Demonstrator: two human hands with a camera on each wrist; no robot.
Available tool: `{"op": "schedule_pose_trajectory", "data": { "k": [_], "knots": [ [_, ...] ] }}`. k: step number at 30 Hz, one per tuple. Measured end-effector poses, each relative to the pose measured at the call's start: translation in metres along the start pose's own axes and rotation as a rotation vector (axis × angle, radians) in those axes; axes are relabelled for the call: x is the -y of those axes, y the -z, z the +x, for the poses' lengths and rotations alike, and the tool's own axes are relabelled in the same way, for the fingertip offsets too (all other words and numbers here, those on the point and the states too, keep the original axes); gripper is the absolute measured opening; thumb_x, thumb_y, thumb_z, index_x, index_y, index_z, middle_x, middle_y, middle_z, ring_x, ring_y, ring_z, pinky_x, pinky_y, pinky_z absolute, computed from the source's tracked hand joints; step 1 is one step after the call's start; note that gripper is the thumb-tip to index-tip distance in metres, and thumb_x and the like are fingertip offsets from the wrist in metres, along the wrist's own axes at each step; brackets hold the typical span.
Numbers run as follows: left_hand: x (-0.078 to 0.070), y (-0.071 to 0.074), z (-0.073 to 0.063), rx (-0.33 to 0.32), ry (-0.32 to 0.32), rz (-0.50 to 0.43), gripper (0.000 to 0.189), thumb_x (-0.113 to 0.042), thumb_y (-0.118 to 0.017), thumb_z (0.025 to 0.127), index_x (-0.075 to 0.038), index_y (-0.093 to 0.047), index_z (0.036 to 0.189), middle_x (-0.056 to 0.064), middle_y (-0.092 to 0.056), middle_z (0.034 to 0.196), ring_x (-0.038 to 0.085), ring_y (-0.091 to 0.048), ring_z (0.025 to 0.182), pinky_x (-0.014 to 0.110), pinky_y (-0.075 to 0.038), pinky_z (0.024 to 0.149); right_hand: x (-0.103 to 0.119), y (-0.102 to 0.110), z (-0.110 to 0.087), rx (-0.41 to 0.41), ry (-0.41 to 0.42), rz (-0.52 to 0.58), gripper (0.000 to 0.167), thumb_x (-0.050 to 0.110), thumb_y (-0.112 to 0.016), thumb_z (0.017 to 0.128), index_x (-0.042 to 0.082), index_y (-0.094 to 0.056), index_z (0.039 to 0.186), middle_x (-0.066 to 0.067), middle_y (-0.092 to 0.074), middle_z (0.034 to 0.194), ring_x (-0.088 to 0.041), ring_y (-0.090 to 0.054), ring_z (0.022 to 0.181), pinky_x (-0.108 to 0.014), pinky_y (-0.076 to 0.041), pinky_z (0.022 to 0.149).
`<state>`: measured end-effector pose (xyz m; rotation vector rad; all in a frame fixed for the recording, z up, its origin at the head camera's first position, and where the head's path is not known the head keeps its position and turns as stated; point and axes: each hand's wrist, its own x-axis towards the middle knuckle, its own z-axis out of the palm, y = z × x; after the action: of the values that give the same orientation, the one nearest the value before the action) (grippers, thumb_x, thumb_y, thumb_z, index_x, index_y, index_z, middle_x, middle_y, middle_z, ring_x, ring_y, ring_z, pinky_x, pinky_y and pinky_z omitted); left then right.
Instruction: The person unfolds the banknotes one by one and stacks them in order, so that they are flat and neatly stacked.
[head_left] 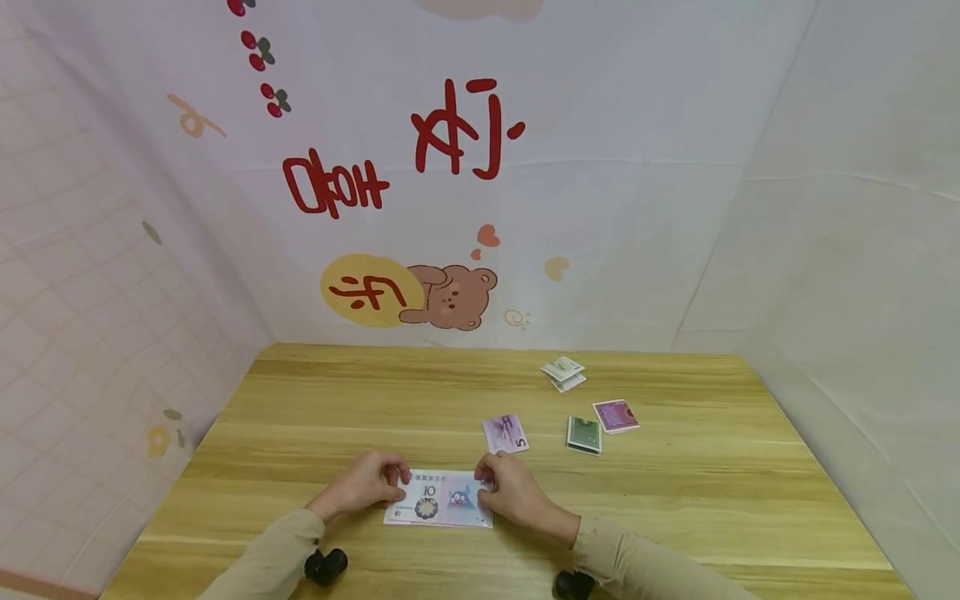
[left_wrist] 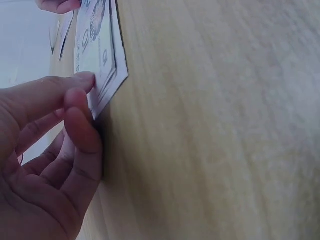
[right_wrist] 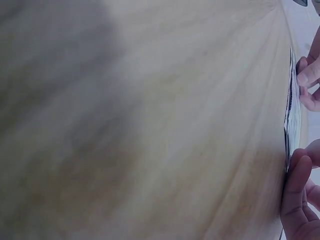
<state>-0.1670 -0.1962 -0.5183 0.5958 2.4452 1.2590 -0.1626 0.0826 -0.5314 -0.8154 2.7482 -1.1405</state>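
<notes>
A white wall (head_left: 637, 217) with red writing fills the top of the head view, and a wood-grain table (head_left: 322, 408) spreads across the lower half. Two beige sleeves come in from the bottom edge, leading to the left hand (head_left: 367, 482) and the right hand (head_left: 519, 498). Between them, just below the middle of the frame, is a stack of paper notes (head_left: 437, 510), pale and whitish with a lilac tint toward its right. The top note carries a row of small characters along its upper edge, a dark "10", a flower-like round badge below that, a smaller "10" at lower left and a blue cartoon figure with big eyes (rather cheerful for money). In the left wrist view the sheets' edges sit slightly out of line. Each hand pinches one end of the stack between thumb and fingers. Above and to the right lie smaller pieces: a purple note (head_left: 506, 434) marked 5, a green note (head_left: 584, 433), a magenta note (head_left: 617, 416) and a folded pale note (head_left: 563, 368).
</notes>
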Motion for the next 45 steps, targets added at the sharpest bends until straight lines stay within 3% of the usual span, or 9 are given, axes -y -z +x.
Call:
{"op": "schedule_pose_trajectory", "data": {
  "k": [8, 12, 19, 27, 31, 39, 45],
  "knots": [
    [0.001, -0.002, 0.001, -0.012, -0.001, 0.016, 0.015, 0.007, -0.072, 0.078, -0.001, -0.063, 0.086, 0.001, -0.052, 0.067, 0.007, -0.048, 0.052, 0.02, -0.042, 0.046, 0.002, 0.002, -0.002, 0.055, -0.043, 0.02, 0.025, 0.002, -0.079, 0.072, 0.004, -0.066, 0.093, 0.001, -0.055, 0.083, -0.006, -0.046, 0.069, -0.02, -0.042, 0.06],
    [0.0, -0.002, 0.001, -0.015, -0.005, 0.026, 0.015, 0.007, -0.072, 0.078, -0.001, -0.063, 0.086, 0.0, -0.052, 0.067, 0.007, -0.048, 0.052, 0.021, -0.041, 0.046, 0.002, 0.003, -0.003, 0.061, -0.031, 0.03, 0.027, 0.003, -0.08, 0.071, 0.003, -0.066, 0.094, 0.0, -0.056, 0.084, -0.006, -0.046, 0.069, -0.02, -0.042, 0.06],
    [0.0, 0.0, 0.001, 0.0, 0.006, -0.032, 0.013, 0.009, -0.071, 0.078, 0.002, -0.063, 0.086, 0.003, -0.053, 0.067, 0.009, -0.049, 0.053, 0.021, -0.042, 0.047, -0.001, 0.005, -0.003, 0.043, 0.003, 0.05, 0.029, 0.004, -0.081, 0.069, 0.003, -0.066, 0.095, -0.001, -0.058, 0.084, -0.008, -0.048, 0.07, -0.021, -0.042, 0.062],
    [-0.013, 0.012, 0.002, 0.066, 0.055, -0.097, 0.004, 0.004, -0.065, 0.087, 0.007, -0.066, 0.089, 0.009, -0.06, 0.073, 0.013, -0.05, 0.058, 0.022, -0.042, 0.049, -0.007, 0.011, -0.002, 0.088, 0.0, 0.223, 0.024, -0.002, -0.077, 0.074, -0.001, -0.066, 0.095, -0.008, -0.058, 0.085, -0.01, -0.048, 0.068, -0.02, -0.042, 0.058],
    [-0.018, 0.017, 0.007, 0.05, 0.047, -0.12, 0.011, -0.002, -0.063, 0.09, 0.008, -0.065, 0.094, 0.014, -0.061, 0.075, 0.017, -0.053, 0.06, 0.024, -0.043, 0.05, -0.01, 0.018, -0.001, 0.065, 0.024, 0.288, 0.021, -0.005, -0.072, 0.077, -0.004, -0.065, 0.097, -0.014, -0.061, 0.087, -0.008, -0.05, 0.063, -0.019, -0.043, 0.052],
    [-0.024, 0.016, 0.02, 0.028, 0.051, -0.144, 0.017, -0.003, -0.064, 0.09, 0.009, -0.063, 0.101, 0.015, -0.062, 0.079, 0.022, -0.057, 0.066, 0.028, -0.048, 0.055, -0.023, 0.031, 0.003, 0.017, -0.021, 0.358, 0.023, -0.01, -0.067, 0.077, -0.009, -0.063, 0.1, -0.02, -0.063, 0.094, -0.01, -0.056, 0.061, -0.022, -0.047, 0.049],
    [-0.026, 0.009, 0.031, 0.023, 0.041, -0.136, 0.017, -0.004, -0.062, 0.091, 0.009, -0.063, 0.102, 0.016, -0.062, 0.078, 0.025, -0.058, 0.067, 0.033, -0.049, 0.056, -0.039, 0.037, 0.007, -0.096, -0.024, 0.242, 0.023, -0.008, -0.068, 0.077, -0.005, -0.065, 0.099, -0.017, -0.06, 0.095, -0.022, -0.059, 0.078, -0.026, -0.051, 0.067]
  ]
}}
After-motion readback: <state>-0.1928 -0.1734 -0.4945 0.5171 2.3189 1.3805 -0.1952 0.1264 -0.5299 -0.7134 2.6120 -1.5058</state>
